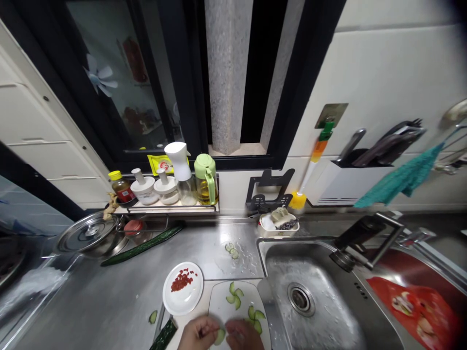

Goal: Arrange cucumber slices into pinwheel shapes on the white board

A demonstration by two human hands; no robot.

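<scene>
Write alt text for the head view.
The left hand and right hand meet at a cucumber slice on a white rectangular plate beside a steel sink. A round plate of red bits sits left of it.

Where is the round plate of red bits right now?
In the head view, the round plate sits on the steel counter left of the sink, beside the rectangular plate, just above the left hand.

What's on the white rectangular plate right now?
Thin cucumber slices in two clusters on the rectangular plate, plus one slice between the left hand and right hand at its near edge. The hands cover that edge, so anything beneath is hidden.
</scene>
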